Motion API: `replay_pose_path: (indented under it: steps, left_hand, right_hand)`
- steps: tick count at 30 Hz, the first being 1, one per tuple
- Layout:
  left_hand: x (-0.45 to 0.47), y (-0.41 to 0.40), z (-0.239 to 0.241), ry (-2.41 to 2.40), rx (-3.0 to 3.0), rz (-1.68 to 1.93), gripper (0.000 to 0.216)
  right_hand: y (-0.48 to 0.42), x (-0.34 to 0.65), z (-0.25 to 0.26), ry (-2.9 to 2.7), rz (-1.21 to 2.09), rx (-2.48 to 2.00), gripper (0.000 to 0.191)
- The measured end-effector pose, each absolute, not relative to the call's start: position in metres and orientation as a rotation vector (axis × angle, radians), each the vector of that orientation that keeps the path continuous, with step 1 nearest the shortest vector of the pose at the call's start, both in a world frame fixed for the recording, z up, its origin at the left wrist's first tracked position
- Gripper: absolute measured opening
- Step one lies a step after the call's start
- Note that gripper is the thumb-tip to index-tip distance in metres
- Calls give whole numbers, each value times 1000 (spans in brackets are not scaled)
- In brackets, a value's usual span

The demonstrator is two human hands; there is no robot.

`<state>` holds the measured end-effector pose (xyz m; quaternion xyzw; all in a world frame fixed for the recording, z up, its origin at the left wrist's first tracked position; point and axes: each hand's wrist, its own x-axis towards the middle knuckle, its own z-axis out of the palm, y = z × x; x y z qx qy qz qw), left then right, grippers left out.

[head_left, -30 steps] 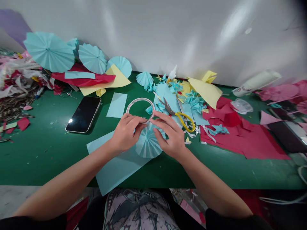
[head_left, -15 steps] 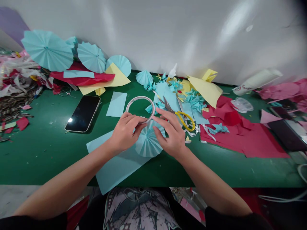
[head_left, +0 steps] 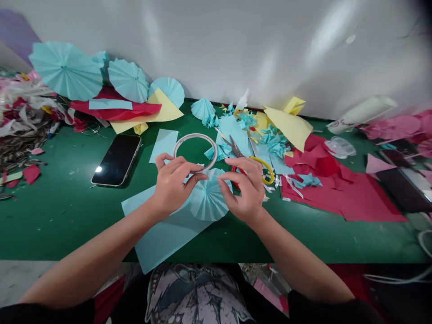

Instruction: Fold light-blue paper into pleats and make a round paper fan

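My left hand [head_left: 173, 184] pinches the lower edge of a thin white ring, which looks like a narrow roll of tape [head_left: 215, 150], between thumb and fingers. The roll is held up above the table. My right hand [head_left: 245, 189] is just right of it, fingers curved with thumb and index apart, and I see nothing between them. Below the hands lies a pleated light-blue paper fan disc [head_left: 211, 202], partly over a light-blue sheet [head_left: 162, 245]. Scissors [head_left: 235, 147] with yellow and red handles lie behind my right hand, which partly covers them.
A phone [head_left: 116, 160] and a small blue paper [head_left: 164, 145] lie to the left. Pleated blue discs [head_left: 69, 72] lean at the wall. Red sheets [head_left: 364, 198], yellow paper [head_left: 292, 128] and blue scraps [head_left: 273, 141] spread to the right. Tangled ribbons and scraps [head_left: 27, 117] are piled far left.
My right hand has come away from the roll of tape, moving slightly right and down. The roll has shifted a little left in my left hand.
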<state>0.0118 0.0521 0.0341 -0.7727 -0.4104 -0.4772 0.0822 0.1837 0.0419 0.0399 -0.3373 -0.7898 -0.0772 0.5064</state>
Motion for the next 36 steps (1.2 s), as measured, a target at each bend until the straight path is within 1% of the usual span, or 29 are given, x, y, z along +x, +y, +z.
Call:
replay_pose_path:
  steps: [2, 4, 8, 14, 16, 21, 28, 30, 33, 34, 36]
  left_hand:
    - [12, 51, 35, -1161, -2347, -1404, 12]
    - [12, 50, 36, -1108, -2387, -1384, 13]
    - [12, 47, 38, -1052, -2459, -1379, 11]
    - [15, 44, 38, -1072, -2529, -1379, 3]
    - [15, 43, 39, -1083, -2545, -1372, 2]
    - [15, 41, 41, -1046, -2550, -1360, 7]
    - [18, 36, 44, -1099, -2559, -1472, 7]
    - [15, 39, 47, -1221, -2531, -1520, 6]
    - [6, 50, 46, -1627, -2248, -1586, 7]
    - [2, 55, 44, -1742, -2168, -1547, 8]
    - [-3, 63, 36, -1900, -2202, -1272, 11]
  right_hand:
    - [42, 184, 41, -1871, -223, -815, 28]
    - [41, 184, 40, -1860, -325, -833, 30]
    - [39, 184, 36, -1911, -554, -852, 24]
    - [37, 187, 36, -1919, -700, -790, 18]
    - [37, 187, 38, -1897, -694, -779, 16]
    - [35, 184, 38, -1924, -709, -780, 14]
    - [33, 184, 37, -1946, -677, -736, 12]
    - [32, 184, 37, -1951, -656, -690, 11]
    - [35, 184, 35, -1971, -528, -684, 11]
    - [37, 184, 34, -1959, -459, -716, 14]
    - [43, 184, 30, -1907, -300, -815, 27]
